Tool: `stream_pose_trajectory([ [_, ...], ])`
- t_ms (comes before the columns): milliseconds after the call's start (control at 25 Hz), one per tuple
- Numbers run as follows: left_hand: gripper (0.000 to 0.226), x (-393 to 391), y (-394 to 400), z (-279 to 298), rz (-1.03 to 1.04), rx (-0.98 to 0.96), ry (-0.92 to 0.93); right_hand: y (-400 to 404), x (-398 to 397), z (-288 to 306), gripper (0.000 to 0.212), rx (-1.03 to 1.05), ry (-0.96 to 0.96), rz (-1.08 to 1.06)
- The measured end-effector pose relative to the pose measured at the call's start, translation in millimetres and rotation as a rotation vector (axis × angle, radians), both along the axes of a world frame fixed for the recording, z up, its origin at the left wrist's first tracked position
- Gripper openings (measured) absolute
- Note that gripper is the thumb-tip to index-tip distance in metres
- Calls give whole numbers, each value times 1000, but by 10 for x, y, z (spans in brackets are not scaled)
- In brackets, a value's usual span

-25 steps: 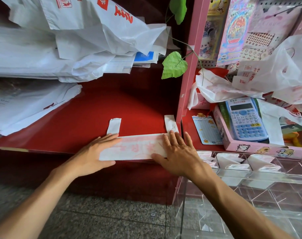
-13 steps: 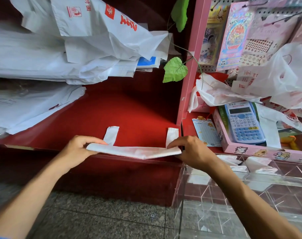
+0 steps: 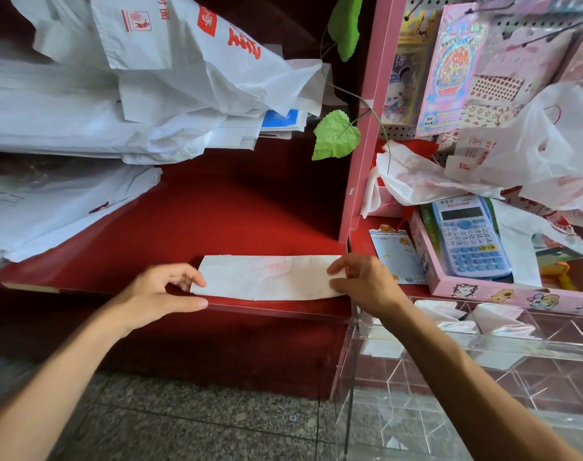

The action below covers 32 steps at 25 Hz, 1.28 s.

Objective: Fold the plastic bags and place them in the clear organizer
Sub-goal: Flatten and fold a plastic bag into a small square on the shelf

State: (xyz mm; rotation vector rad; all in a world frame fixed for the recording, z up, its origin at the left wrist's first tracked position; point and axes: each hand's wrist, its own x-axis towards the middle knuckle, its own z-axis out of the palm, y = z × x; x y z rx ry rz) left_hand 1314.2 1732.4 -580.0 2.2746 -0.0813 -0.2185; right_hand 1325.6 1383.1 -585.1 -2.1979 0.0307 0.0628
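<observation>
Folding a plastic bag [image 3: 267, 277] into a flat strip on the red shelf [image 3: 243, 214], 1 hand at each end.

Left hand [image 3: 157, 294] pinches the strip's left end, right hand [image 3: 363, 282] pinches the right end; fingers curled on the plastic, likely to keep the fold taut and square. Strip lies along the shelf's front edge, its right end at the pink upright [image 3: 360, 144]. Bare shelf behind it gives room for another fold. Clear organizer [image 3: 483, 347] sits just right and below, already holding some folded bags [image 3: 503, 322]; short, unobstructed move. Loose bags [image 3: 150, 104] piled up left.
</observation>
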Motion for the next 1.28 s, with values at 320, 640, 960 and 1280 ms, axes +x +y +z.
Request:
stream_pose_trajectory([
  [320,36,50,-46,-9,80,-24,-103,-38,-20,66,46,-45,77,129],
  [640,15,83,-125,65,142,-426,-209,-65,-6,116,7,183,-217,101],
  [960,24,118,-229,125,380,-560,-228,99,9,86,20,625,-132,-74],
  [1280,28,147,-186,-6,653,-403,-294,113,66,-55,60,131,-152,-111],
])
